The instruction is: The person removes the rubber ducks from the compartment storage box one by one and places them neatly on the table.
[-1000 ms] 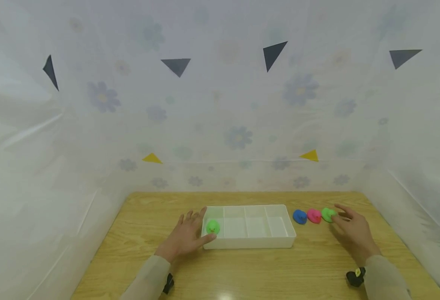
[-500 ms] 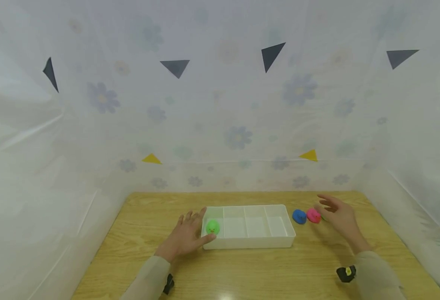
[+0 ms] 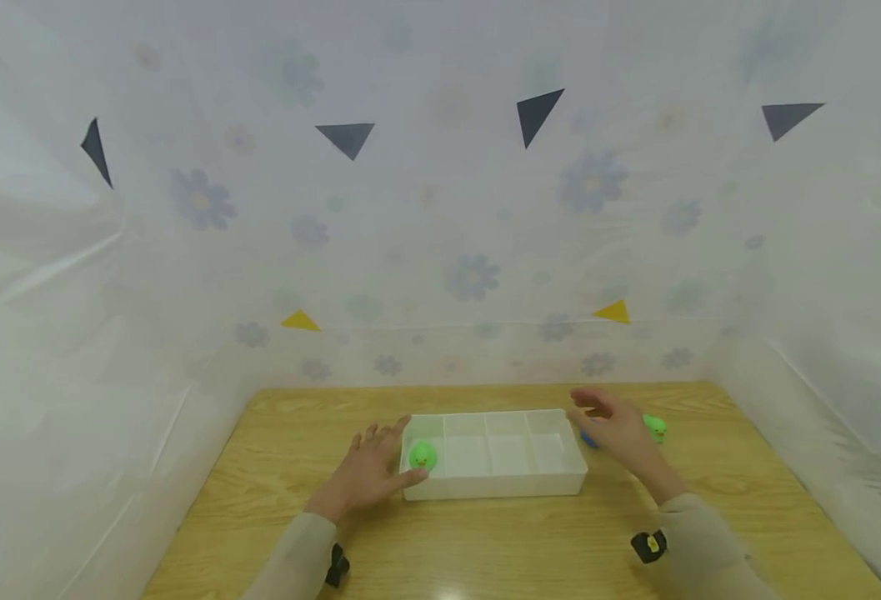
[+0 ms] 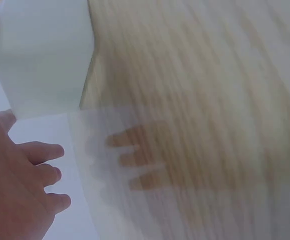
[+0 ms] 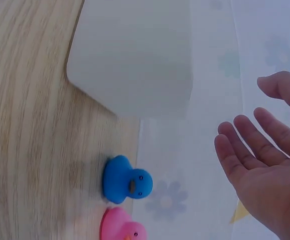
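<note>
A white tray (image 3: 500, 487) with several compartments stands mid-table, a green rubber duck (image 3: 422, 456) in its leftmost one. At that end rests my left hand (image 3: 367, 472), thumb along the front rim and index finger at the back corner; its other fingers lie outstretched beyond the tray (image 4: 42, 85) in the left wrist view. My right hand (image 3: 622, 432) hovers past the tray's right end, fingers relaxed, its palm (image 5: 275, 195) empty. Below it sits a blue rubber duck (image 3: 589, 439), partly covered in the head view. A pink rubber duck (image 5: 118, 227) shows beside the blue one only in the right wrist view.
Another green rubber duck (image 3: 656, 429) sits on the wooden table (image 3: 485, 542), right of my right hand. White flower-patterned sheeting (image 3: 410, 250) encloses the table at the back and sides.
My right hand has moved left, from beside the right green duck, across the pink one to above the blue one. Left hand, tray and ducks stay put; the head view shifts slightly.
</note>
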### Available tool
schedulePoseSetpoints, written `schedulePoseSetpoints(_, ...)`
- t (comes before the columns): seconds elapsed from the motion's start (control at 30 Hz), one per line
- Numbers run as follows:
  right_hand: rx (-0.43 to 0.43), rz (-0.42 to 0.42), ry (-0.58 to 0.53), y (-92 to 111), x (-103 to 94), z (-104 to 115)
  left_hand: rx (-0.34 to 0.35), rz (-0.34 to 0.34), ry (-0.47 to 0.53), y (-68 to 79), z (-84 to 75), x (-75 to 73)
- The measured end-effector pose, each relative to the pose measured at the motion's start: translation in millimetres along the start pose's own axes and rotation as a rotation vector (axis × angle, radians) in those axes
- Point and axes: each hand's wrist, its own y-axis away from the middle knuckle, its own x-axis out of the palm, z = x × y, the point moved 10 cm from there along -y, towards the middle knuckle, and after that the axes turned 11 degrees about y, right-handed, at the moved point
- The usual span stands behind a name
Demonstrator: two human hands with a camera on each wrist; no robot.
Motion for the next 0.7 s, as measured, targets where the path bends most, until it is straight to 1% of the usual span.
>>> schedulePoseSetpoints(0.2,-0.053,0.039,-0.017,-2,24.6,34,-0.032,0.034,0.062,2.9,6.4,-3.1)
schedulePoseSetpoints(0.4,-0.159,0.046,-0.015,-5,40.6,71,-0.039,0.055,0.090,2.0,8.2,-3.9)
schedulePoseSetpoints(0.6,-0.252,0.053,-0.042,-7,60.2,98,-0.043,0.057,0.114,0.9,8.4,-2.6)
schedulePoseSetpoints(0.7,-0.265,0.075,-0.063,-9,71.3,108,-0.049,0.055,0.122,0.5,9.1,-1.8)
